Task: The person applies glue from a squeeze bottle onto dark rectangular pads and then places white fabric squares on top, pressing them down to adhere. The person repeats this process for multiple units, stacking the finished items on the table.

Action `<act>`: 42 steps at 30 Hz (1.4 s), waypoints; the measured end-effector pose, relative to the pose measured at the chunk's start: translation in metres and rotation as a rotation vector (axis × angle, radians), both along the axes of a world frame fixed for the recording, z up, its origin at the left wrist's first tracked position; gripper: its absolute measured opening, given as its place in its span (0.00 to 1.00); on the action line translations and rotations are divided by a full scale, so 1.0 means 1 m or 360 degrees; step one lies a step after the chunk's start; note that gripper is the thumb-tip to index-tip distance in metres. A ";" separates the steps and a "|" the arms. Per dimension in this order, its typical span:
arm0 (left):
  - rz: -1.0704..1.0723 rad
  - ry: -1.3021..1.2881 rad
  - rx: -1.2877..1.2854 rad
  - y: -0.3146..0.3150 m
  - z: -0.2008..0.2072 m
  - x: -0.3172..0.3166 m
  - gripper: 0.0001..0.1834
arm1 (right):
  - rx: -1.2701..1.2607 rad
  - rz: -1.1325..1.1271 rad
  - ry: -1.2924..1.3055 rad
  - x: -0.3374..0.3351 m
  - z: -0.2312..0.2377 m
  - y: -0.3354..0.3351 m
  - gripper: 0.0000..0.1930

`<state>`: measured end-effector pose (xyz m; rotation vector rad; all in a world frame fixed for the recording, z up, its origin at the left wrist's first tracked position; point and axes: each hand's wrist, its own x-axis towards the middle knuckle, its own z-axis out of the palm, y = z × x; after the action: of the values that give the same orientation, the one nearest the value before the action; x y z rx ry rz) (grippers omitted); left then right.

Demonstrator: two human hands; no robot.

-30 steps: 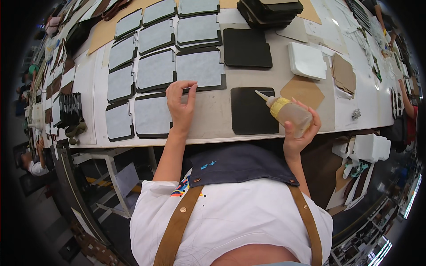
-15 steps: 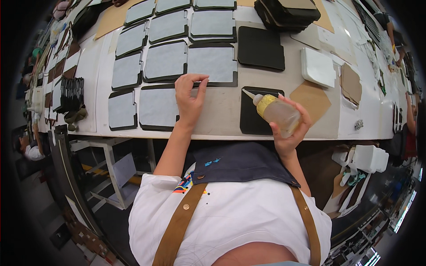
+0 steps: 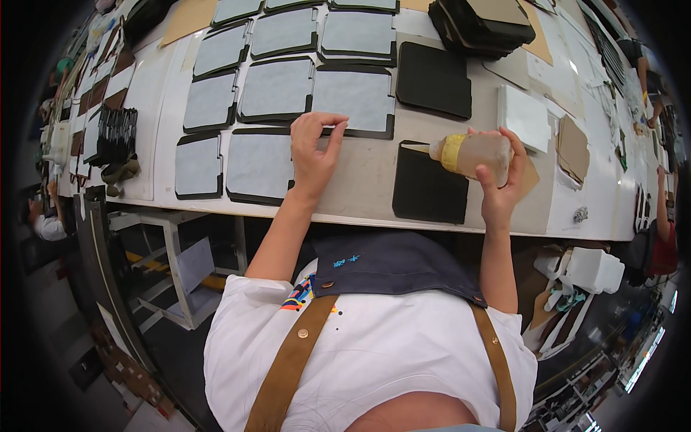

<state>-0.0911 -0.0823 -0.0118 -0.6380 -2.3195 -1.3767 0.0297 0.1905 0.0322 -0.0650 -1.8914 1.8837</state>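
Observation:
My right hand [image 3: 504, 169] is wrapped round a clear squeeze bottle [image 3: 489, 156] with a yellow band and a thin nozzle. The bottle lies nearly level in the grip, its nozzle pointing left over the far edge of a black panel [image 3: 430, 189]. Whether the tip touches the panel, I cannot tell. My left hand [image 3: 317, 155] hovers by the near edge of a black-bordered panel with a pale grey face [image 3: 354, 101]. Its thumb and fingers are pinched together; anything between them is too small to make out.
Rows of similar grey-faced panels [image 3: 277, 86] cover the table's left and middle. Another black panel [image 3: 434, 79] lies farther back, near a dark stack [image 3: 482, 25]. White sheets [image 3: 522, 115] and brown pieces [image 3: 572, 147] sit to the right. The table's front edge [image 3: 360, 218] runs before me.
The bottle has swung to a more level position and moved slightly away from me with my right hand. My left hand keeps its pinch in nearly the same place. The view has shifted a little.

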 end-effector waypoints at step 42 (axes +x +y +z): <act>0.0041 -0.0155 0.0039 0.005 -0.007 0.000 0.03 | -0.0461 -0.0487 -0.0099 0.041 -0.003 0.089 0.35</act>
<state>-0.0909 -0.0777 -0.0193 -0.5428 -2.3736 -1.4526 0.0708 0.2798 0.0294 -0.4829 -1.5290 1.9389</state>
